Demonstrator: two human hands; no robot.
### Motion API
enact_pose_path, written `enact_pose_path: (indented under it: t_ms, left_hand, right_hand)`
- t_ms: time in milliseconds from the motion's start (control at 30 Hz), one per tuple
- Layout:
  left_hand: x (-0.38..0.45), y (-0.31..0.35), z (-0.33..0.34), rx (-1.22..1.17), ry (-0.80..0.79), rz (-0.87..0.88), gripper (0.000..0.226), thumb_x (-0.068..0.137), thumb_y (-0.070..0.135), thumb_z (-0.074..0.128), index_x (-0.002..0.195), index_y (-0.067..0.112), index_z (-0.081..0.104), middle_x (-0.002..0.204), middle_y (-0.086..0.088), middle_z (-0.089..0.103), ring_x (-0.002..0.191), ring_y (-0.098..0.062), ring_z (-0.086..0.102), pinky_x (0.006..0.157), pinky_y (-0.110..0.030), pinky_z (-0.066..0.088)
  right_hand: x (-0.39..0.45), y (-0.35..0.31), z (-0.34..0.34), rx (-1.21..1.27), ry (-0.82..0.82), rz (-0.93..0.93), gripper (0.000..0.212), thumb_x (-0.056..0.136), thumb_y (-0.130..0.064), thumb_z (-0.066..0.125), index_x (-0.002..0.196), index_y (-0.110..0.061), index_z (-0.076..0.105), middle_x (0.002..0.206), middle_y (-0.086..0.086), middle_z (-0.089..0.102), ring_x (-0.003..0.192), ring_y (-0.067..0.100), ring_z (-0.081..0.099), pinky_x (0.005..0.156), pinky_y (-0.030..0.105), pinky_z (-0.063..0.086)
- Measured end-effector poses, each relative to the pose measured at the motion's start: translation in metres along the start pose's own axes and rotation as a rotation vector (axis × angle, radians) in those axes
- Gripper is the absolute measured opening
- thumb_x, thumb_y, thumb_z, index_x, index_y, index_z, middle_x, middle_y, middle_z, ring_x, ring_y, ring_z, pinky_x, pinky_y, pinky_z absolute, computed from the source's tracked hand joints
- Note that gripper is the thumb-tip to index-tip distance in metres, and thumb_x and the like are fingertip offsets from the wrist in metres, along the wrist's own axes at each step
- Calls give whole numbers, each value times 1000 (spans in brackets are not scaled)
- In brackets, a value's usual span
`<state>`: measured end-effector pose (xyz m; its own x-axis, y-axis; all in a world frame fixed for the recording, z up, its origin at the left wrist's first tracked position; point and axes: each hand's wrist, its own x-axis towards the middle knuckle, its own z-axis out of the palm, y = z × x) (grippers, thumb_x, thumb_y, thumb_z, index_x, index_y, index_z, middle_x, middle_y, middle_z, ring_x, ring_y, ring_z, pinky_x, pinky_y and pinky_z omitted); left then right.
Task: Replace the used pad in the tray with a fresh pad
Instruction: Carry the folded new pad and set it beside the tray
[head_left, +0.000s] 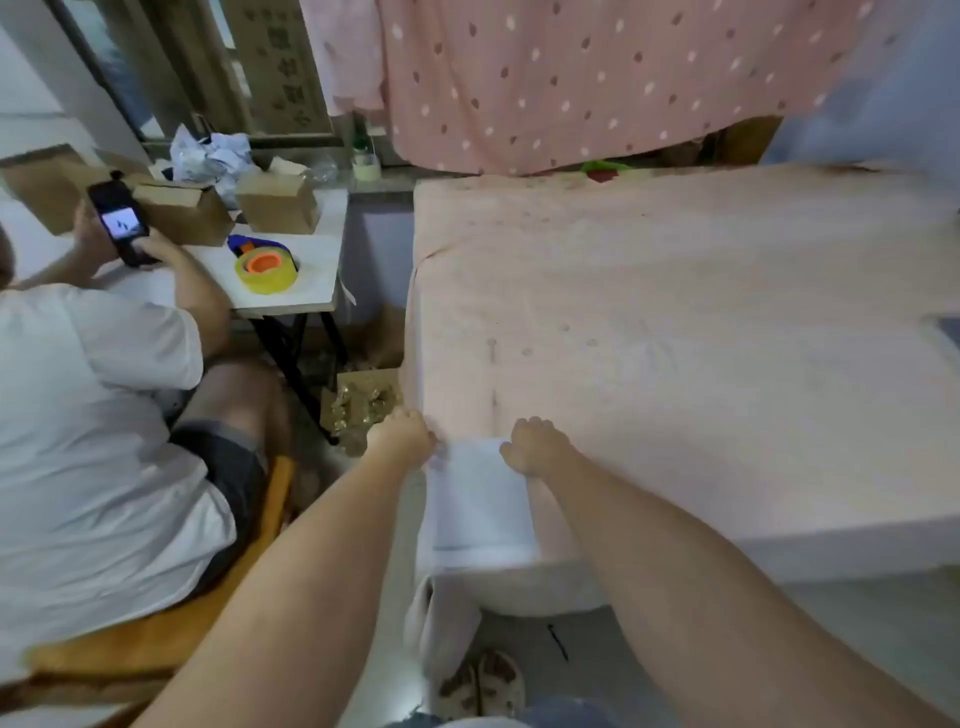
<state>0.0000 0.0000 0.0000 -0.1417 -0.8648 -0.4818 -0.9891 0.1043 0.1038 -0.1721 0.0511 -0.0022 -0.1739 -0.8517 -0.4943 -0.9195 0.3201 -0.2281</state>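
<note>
Hands on the white pad at the bed's near corner

Left hand (408, 434) and right hand (535, 444) each curl a grip on a far corner of the white pad (480, 501), which lies on the pink bed (675, 312). No tray shows. Likely step: spreading or lifting the pad; next, an even pull from both hands.

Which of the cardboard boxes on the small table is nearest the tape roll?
The right box, standing just behind the tape roll. The other box sits further left, beside the phone.
</note>
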Motion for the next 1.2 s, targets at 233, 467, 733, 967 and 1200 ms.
enact_pose_path:
  t_ms: [233, 467, 733, 967, 1200]
  left_hand:
    - [-8, -3, 36, -303, -102, -125, 59, 97, 31, 38, 147, 4, 20, 146, -22, 31, 130, -38, 38, 107, -44, 35]
    - [-11, 2, 54, -623, -167, -180, 60, 95, 26, 47, 145, 4, 23, 135, -21, 47, 119, -36, 51, 97, -41, 47]
    - [-10, -4, 67, -736, -173, -209, 48, 92, 32, 57, 127, 1, 47, 120, -17, 58, 99, -30, 58, 64, -32, 50]
    - [-12, -3, 76, -1055, -222, -308, 48, 83, 24, 72, 119, -4, 55, 109, -14, 62, 100, -30, 63, 69, -29, 49]
    - [-23, -12, 74, -1255, -166, -185, 31, 79, 24, 76, 78, 8, 49, 94, -13, 61, 85, -24, 60, 84, -35, 50]
  right_hand:
    - [-4, 12, 29, 136, -66, 136, 44, 93, -27, 45, 130, -3, 45, 131, 18, 49, 121, 34, 48, 100, 40, 43]
    - [-4, 16, 46, 266, -91, 230, 53, 93, -29, 47, 136, -2, 35, 138, 18, 42, 124, 35, 46, 101, 38, 41]
    - [0, 21, 53, 446, -95, 288, 66, 91, -31, 49, 143, 0, 21, 142, 17, 41, 127, 35, 43, 98, 37, 40]
    - [0, 28, 64, 814, -82, 260, 29, 82, -30, 55, 102, -9, 57, 98, 10, 65, 90, 30, 64, 83, 37, 54]
    - [-11, 35, 59, 1157, -59, 177, 9, 90, -24, 59, 86, -16, 59, 86, 2, 67, 72, 13, 65, 59, 27, 51]
